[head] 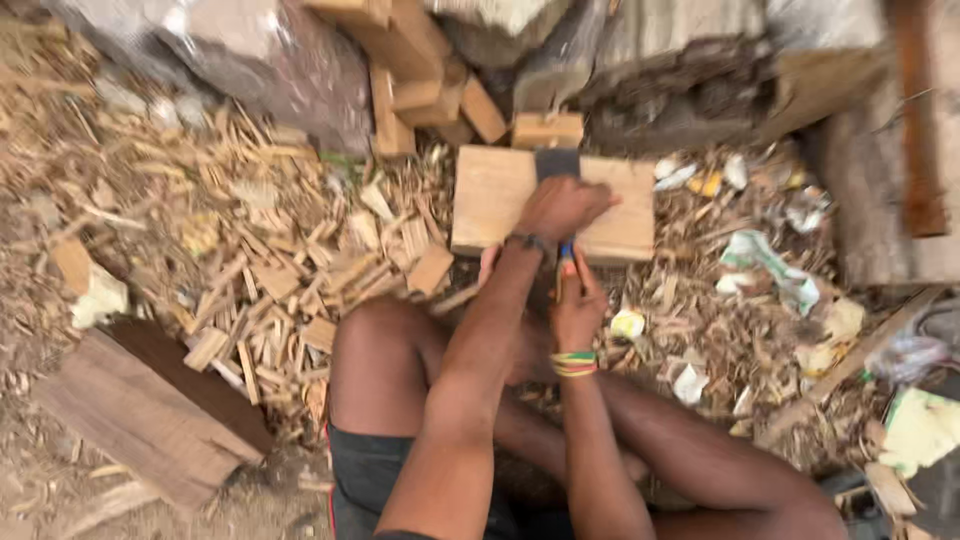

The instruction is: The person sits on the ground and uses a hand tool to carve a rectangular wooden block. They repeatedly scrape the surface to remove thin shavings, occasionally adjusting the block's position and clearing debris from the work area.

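I sit on the ground with a pale square wooden board (pixel 495 200) lying flat in front of my knees. My left hand (pixel 560 208) rests on the board with its fingers curled over it, just below a dark grey flat piece (pixel 557 163) at the board's far edge. My right hand (pixel 578 300), with a striped bead band on the wrist, is closed around a thin tool with blue and orange on it (pixel 566 255). The tool's tip is at the board's near edge, under my left wrist. The frame is blurred, so the tool's kind is unclear.
Wood chips and offcuts (pixel 270 260) cover the ground to the left. A dark plank (pixel 150 410) lies at lower left. Stacked wooden blocks (pixel 420 80) and logs stand behind the board. Scraps of paper and plastic (pixel 770 265) litter the right side.
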